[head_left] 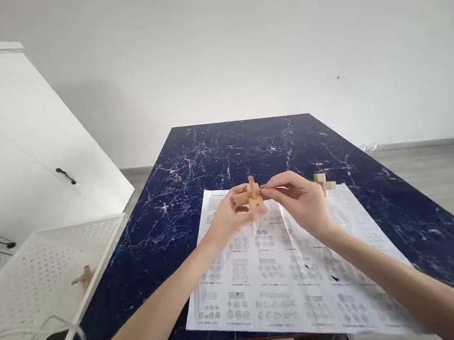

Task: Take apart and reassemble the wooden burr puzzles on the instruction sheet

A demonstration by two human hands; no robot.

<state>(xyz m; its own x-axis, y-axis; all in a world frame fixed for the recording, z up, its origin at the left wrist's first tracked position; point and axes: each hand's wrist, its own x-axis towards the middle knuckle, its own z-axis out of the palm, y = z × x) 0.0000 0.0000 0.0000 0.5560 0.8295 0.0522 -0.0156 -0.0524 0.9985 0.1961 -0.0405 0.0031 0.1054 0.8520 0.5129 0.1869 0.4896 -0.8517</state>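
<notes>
Left hand (233, 211) curled around wooden puzzle (255, 195); right hand (299, 199) pinching its right side, both above the printed sheet (273, 287).

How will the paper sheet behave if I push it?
The paper sheet would probably buckle rather than move stiffly: it looks thin and creased. Its near edge lies at or past the edge of the table, so it may droop there.
</notes>
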